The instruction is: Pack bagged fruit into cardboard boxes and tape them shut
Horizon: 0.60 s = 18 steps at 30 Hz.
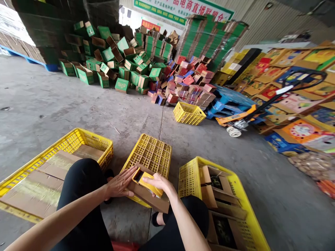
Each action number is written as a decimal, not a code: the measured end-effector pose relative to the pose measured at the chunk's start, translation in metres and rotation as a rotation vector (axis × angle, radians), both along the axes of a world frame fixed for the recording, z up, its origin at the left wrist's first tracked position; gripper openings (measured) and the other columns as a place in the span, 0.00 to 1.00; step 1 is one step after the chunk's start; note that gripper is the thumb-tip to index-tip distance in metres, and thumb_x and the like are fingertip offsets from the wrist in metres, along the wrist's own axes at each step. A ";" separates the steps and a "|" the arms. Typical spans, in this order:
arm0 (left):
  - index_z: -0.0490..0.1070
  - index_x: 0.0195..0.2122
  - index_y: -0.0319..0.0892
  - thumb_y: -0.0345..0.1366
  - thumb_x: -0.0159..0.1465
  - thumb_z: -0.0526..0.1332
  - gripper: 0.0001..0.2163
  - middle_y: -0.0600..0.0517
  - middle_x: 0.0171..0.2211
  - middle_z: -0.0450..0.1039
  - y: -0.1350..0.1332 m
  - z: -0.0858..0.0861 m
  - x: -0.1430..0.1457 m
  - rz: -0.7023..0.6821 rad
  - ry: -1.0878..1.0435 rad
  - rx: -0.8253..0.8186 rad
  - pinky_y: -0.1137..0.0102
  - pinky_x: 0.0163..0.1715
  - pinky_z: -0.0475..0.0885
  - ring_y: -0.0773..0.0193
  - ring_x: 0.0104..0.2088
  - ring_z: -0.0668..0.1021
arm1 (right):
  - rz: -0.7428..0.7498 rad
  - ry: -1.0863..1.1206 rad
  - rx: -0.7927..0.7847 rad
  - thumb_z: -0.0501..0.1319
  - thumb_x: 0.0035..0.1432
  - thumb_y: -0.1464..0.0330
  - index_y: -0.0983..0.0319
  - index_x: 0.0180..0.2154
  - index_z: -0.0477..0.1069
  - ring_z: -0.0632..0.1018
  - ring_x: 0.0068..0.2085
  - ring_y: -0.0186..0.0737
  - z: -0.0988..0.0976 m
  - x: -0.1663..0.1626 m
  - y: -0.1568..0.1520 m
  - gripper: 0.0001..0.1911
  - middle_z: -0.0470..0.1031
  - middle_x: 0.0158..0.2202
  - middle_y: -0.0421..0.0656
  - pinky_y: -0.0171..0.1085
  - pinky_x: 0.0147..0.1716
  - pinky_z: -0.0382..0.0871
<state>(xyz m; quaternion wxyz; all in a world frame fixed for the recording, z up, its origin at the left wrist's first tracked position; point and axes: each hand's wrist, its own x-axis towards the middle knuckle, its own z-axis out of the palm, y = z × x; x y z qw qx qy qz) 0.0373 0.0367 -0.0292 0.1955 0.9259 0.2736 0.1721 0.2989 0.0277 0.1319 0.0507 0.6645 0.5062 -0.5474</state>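
In front of me a brown cardboard box (160, 203) rests on an upturned yellow crate (150, 151). My right hand (158, 183) is wrapped round a yellow tape dispenser (141, 177), which lies against the box's top. On the box's left side my left hand (121, 183) lies flat with its fingers stretched out, close to the dispenser's front end. The tape itself cannot be made out.
At my left a yellow crate (94, 134) holds taped boxes (39, 186). Another yellow crate (242, 188) at my right has open-flapped boxes (208, 197) with dark contents. Ahead lie a small yellow crate (190, 114), piled green boxes (121, 84), and a pallet jack (237, 120) beside blue pallets (227, 99).
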 end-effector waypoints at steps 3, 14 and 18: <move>0.22 0.79 0.47 0.69 0.67 0.55 0.54 0.36 0.79 0.41 -0.001 0.000 0.001 0.012 0.008 0.006 0.49 0.73 0.55 0.38 0.76 0.54 | 0.024 -0.011 -0.007 0.61 0.71 0.54 0.63 0.29 0.71 0.78 0.20 0.42 0.003 -0.001 0.000 0.23 0.74 0.18 0.45 0.35 0.21 0.72; 0.27 0.79 0.47 0.70 0.65 0.58 0.56 0.37 0.79 0.44 -0.001 0.000 -0.001 0.022 0.045 0.025 0.49 0.73 0.53 0.37 0.76 0.57 | 0.072 -0.013 0.029 0.59 0.72 0.52 0.64 0.30 0.74 0.81 0.22 0.45 0.009 0.014 -0.009 0.25 0.75 0.18 0.47 0.35 0.22 0.72; 0.30 0.80 0.48 0.70 0.63 0.61 0.56 0.38 0.79 0.44 0.000 -0.003 0.000 0.020 0.041 0.033 0.48 0.73 0.52 0.37 0.76 0.56 | 0.057 -0.036 0.047 0.62 0.70 0.53 0.64 0.28 0.73 0.80 0.21 0.44 0.006 0.020 -0.012 0.24 0.74 0.17 0.46 0.34 0.20 0.71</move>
